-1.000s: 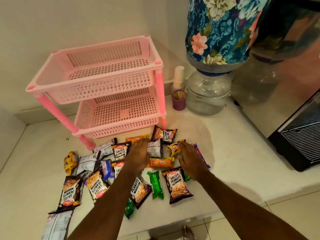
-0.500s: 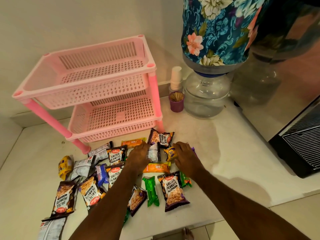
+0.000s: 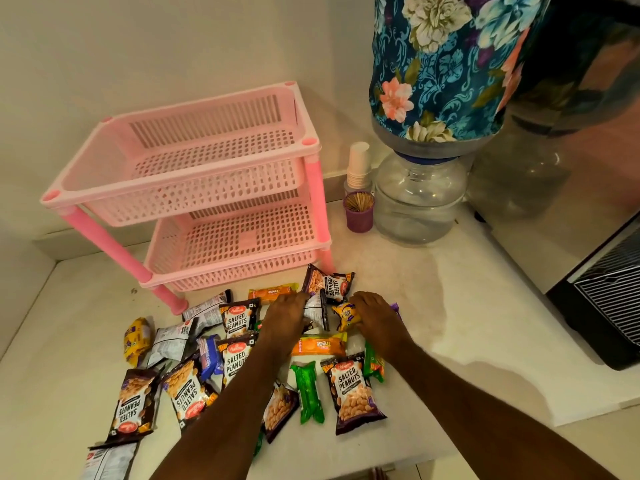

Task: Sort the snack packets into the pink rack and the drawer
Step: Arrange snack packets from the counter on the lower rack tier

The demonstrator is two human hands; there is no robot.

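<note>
Several snack packets lie scattered on the white counter (image 3: 450, 341) in front of a two-tier pink rack (image 3: 194, 188), both of whose trays hold nothing. My left hand (image 3: 287, 317) rests palm down on the pile, its fingers touching a silver-backed packet (image 3: 317, 313). My right hand (image 3: 375, 317) lies beside it on a yellow biscuit packet (image 3: 346, 315) and a purple one. Salted peanuts packets (image 3: 353, 393), orange Treat packets (image 3: 318, 346) and a green packet (image 3: 308, 393) lie around both hands. No drawer is in view.
A clear water jar (image 3: 419, 199) under a floral-covered bottle stands at the back right, with a stack of paper cups (image 3: 358, 166) and a purple toothpick holder (image 3: 358, 216) beside it. A black appliance (image 3: 609, 299) sits at the right edge. The wall runs behind the rack.
Both hands have stayed on the packets near the middle of the pile, the fingers curling a little onto them. The camera has shifted, so the rack appears further right.
</note>
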